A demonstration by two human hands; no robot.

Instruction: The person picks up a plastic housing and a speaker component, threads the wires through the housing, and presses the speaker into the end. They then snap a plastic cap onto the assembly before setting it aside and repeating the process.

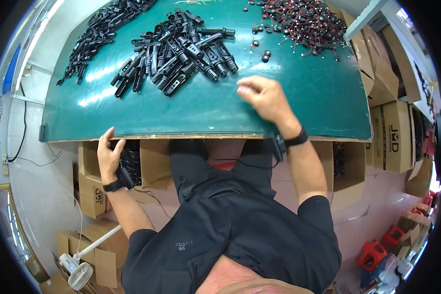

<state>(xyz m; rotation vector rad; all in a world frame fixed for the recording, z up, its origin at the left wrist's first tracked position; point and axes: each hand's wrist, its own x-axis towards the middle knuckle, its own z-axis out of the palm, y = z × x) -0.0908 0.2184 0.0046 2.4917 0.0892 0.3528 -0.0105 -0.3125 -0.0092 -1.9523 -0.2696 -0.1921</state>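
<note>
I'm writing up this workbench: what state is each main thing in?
Left hand: open, nothing visibly held
Right hand: partly curled, nothing visibly held
Central heap of black ribbed plastic pieces: jumbled
Left heap of black plastic pieces: jumbled
Small round black parts with red wires: heaped, a few scattered
Brown cardboard box nearest left hand: open, black parts inside
Brown cardboard box nearest right hand: open, dark contents

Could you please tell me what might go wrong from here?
The cable hanging from the wrist device by the left hand could snag on the cardboard box beneath the table. The red-wired round parts lie heaped together, so their thin leads might tangle or pull loose if one is tugged out.
</note>
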